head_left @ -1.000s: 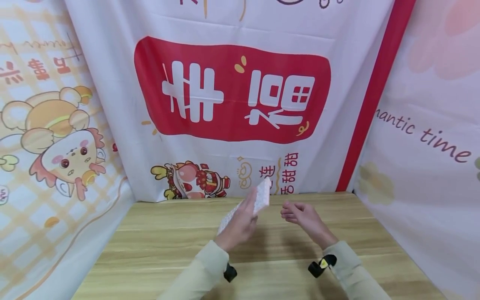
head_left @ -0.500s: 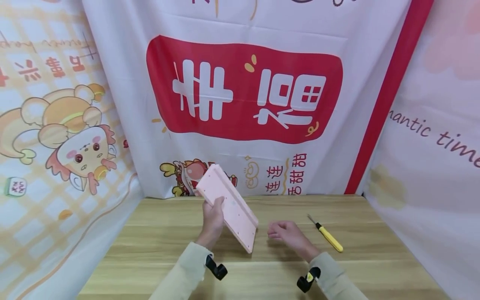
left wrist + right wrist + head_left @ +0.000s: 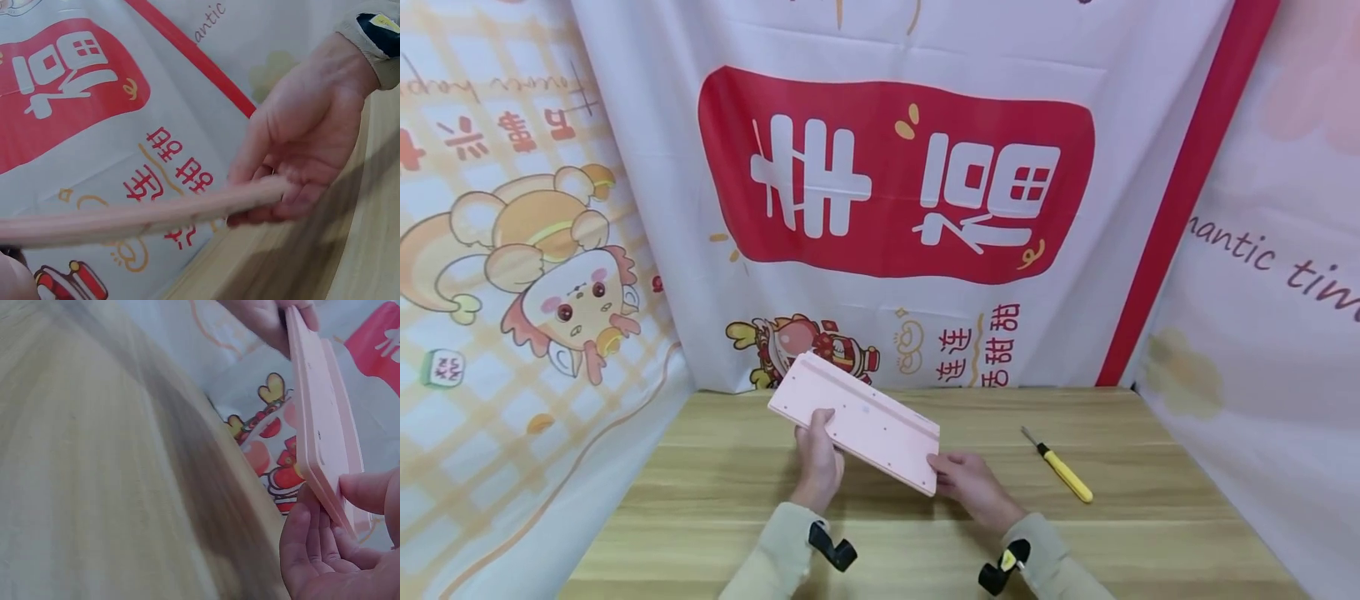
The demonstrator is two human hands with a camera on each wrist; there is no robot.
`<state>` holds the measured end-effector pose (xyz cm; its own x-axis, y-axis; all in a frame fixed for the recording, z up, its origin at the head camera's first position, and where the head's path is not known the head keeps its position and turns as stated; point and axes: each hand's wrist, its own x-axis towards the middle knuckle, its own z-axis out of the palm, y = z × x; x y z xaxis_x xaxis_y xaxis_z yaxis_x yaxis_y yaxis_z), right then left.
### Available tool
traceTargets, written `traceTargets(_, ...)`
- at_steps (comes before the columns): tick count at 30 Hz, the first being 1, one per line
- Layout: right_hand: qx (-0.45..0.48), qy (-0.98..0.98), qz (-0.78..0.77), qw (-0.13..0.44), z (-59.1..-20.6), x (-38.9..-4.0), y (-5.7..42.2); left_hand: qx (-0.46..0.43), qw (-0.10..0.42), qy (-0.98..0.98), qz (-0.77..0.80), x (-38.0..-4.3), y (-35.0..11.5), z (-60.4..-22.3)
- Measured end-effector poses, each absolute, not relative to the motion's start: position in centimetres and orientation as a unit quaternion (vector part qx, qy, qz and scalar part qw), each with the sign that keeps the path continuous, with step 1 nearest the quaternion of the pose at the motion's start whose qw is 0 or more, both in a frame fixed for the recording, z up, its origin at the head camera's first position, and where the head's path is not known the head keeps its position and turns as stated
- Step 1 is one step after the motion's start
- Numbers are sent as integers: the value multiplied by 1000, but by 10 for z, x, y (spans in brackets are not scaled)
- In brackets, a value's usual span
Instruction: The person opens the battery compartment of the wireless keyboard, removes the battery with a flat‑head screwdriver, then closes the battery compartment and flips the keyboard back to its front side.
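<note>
A pink keyboard point(image 3: 865, 421) is held up over the table, its back with small screw holes and a raised ridge turned to the head camera. My left hand point(image 3: 818, 467) grips its lower left edge, thumb across the back. At the right end, my right hand point(image 3: 973, 487) pinches the corner; in the right wrist view the thumb lies on the back and the fingers point(image 3: 312, 540) are underneath. The keyboard's thin edge point(image 3: 144, 215) crosses the left wrist view. Its key side is hidden. A screwdriver point(image 3: 1063, 471) with a yellow handle lies right of my right hand.
The wood-grain table point(image 3: 700, 508) lies beneath both hands. A white cloth with a red printed panel point(image 3: 895, 175) hangs at its back edge. Printed cloths stand along the left point(image 3: 535, 333) and right point(image 3: 1262, 350) sides.
The keyboard has turned from its patterned side to its back, then tilted flatter. My right hand, free before, has moved to its right end and taken hold. The screwdriver has come into sight.
</note>
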<state>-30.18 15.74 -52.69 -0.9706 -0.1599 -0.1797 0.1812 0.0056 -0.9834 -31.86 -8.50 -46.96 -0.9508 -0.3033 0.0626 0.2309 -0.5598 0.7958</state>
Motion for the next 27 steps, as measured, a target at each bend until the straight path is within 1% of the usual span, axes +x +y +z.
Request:
traceTargets(6,17,699,-708,100,-508,-314,190,18,118,-508,-853,-324,-116,-468)
traceTargets(9,19,712,-695,92,-498,-319,209,23,82,-578,-812,-325,-133,-473)
traceTargets(14,30,749,-658,73,-485,-320,234,43,20,-731,-680,-324,-154,-487)
traceTargets(16,28,767,-638,67,-482,-319,240,43,-4,-772,-634,-323,-159,-494)
traceTargets(20,21,791,-608,59,-483,-315,244,35,-45,-804,-591,-323,-165,-507)
traceTargets(23,17,811,-583,47,-490,-312,243,31,-54,-820,-570,-322,-165,-517)
traceTargets(27,34,844,-535,17,-505,-313,243,6,-42,-838,-545,-321,-163,-527)
